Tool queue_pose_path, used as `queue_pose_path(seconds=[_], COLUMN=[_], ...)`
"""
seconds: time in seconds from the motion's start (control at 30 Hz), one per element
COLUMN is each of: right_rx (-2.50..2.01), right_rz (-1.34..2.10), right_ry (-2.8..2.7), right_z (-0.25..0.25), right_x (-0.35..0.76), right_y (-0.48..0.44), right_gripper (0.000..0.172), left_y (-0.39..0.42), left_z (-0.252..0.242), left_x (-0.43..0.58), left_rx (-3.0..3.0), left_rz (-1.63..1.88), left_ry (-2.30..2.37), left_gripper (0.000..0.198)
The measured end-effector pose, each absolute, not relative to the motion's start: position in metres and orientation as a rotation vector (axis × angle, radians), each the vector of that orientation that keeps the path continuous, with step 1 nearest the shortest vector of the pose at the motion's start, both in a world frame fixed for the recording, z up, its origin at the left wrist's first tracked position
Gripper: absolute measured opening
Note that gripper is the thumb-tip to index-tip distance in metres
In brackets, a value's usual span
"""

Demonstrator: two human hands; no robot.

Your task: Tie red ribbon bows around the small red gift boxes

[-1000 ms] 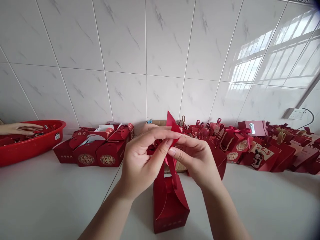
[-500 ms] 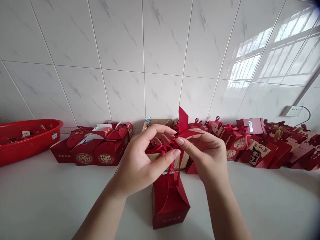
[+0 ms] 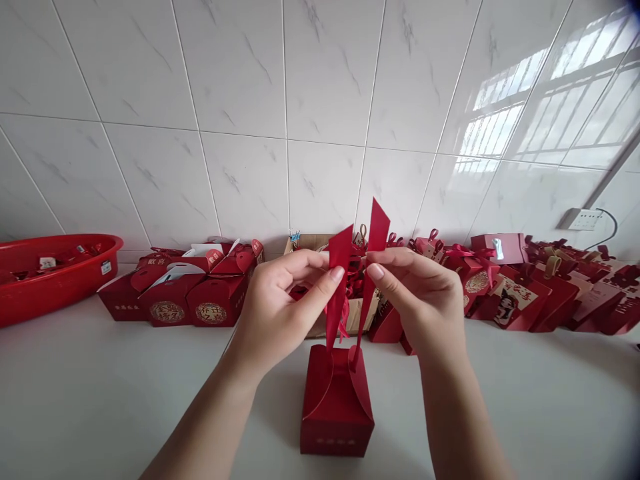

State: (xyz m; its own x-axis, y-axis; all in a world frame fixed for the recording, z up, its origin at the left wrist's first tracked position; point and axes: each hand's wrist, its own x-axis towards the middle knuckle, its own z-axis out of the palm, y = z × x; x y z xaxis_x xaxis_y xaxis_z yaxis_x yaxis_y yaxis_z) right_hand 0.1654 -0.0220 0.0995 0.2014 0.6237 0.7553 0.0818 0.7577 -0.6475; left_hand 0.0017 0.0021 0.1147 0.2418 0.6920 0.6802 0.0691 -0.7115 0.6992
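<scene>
A small red gift box (image 3: pixel 337 407) stands upright on the white tabletop, its curved top flaps folded over. From its top rises a red ribbon (image 3: pixel 339 300) whose two slanted ends stand apart. My left hand (image 3: pixel 293 300) pinches the left end between thumb and fingers. The right end is pinched in my right hand (image 3: pixel 415 287), at about the same height. Both hands are above the box, one on either side, and neither touches it. The ribbon passes into the top of the box, where its path is hidden.
Against the tiled wall, several red gift boxes (image 3: pixel 215 303) stand at the left, near a red plastic basin (image 3: pixel 60 293). A cardboard box (image 3: pixel 320 241) with red ribbons lies behind my hands. Several red handled boxes (image 3: pixel 555 293) line the right side, below a wall socket (image 3: pixel 580 219).
The two ribbon ends, which were together between my fingertips, are now held apart and upright, one in each hand. The gift box sits slightly straighter.
</scene>
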Motion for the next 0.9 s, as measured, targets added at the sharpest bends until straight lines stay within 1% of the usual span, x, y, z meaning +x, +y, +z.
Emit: queue_pose_path(seconds=[0.1, 0.17, 0.3, 0.5, 0.6, 0.7, 0.9], right_rx=[-0.632, -0.632, -0.631, -0.648, -0.635, -0.644, -0.620], right_rz=[0.437, 0.431, 0.398, 0.365, 0.332, 0.315, 0.309], right_ry=[-1.370, -1.382, -1.388, -1.400, -1.383, -1.366, -1.349], right_z=[0.0965, 0.0956, 0.0959, 0.0949, 0.0935, 0.0924, 0.0924], right_x=[0.1703, 0.1719, 0.1722, 0.1706, 0.1698, 0.1691, 0.1671], right_y=[-0.0197, -0.0193, -0.0199, -0.0203, -0.0198, -0.0190, -0.0192], right_gripper=[0.022, 0.025, 0.026, 0.030, 0.031, 0.030, 0.028], left_y=[0.0028, 0.0034, 0.0040, 0.0025, 0.0022, 0.0017, 0.0001], left_z=[0.1163, 0.1165, 0.1162, 0.1169, 0.1168, 0.1162, 0.1153], left_x=[0.0022, 0.0028, 0.0030, 0.0024, 0.0024, 0.0028, 0.0044], left_rx=[1.979, 1.989, 1.996, 1.997, 2.004, 1.996, 2.003], left_rz=[1.553, 1.603, 1.677, 1.662, 1.645, 1.652, 1.687], left_ry=[0.712, 0.724, 0.745, 0.746, 0.733, 0.747, 0.771], left_gripper=[0.013, 0.013, 0.013, 0.015, 0.019, 0.024, 0.024])
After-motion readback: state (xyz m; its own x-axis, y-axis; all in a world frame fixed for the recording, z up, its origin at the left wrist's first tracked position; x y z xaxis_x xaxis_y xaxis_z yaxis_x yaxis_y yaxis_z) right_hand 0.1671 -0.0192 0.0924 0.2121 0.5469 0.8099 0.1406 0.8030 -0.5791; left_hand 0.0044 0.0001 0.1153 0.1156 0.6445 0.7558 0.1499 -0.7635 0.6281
